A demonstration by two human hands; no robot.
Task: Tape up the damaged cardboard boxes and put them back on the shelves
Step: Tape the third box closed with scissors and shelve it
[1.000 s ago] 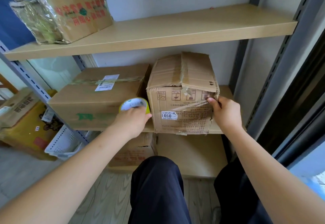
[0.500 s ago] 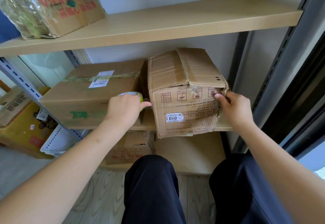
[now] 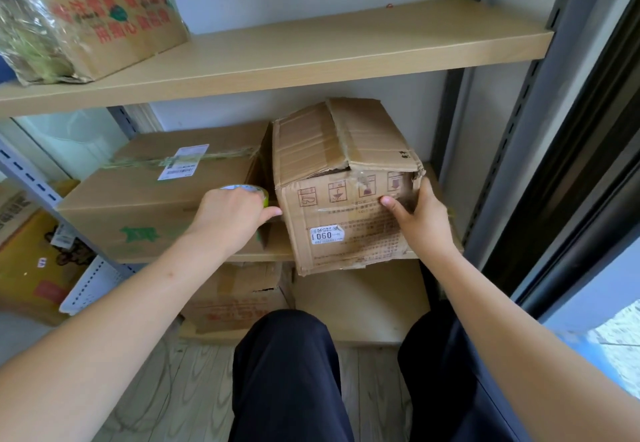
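Partly hidden tape roll [image 3: 254,190] gripped by left hand [image 3: 230,218] | right hand [image 3: 420,214] grips damaged box [image 3: 346,185] corner

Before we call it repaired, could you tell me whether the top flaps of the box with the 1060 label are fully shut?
Not fully: the box has flaps folded down, but a torn gap shows at the front seam.

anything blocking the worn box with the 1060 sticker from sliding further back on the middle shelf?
Nothing visible. The worn brown cardboard box overhangs the middle wooden shelf; the flat taped carton sits beside it on the left, not behind. Space behind the box is hidden.
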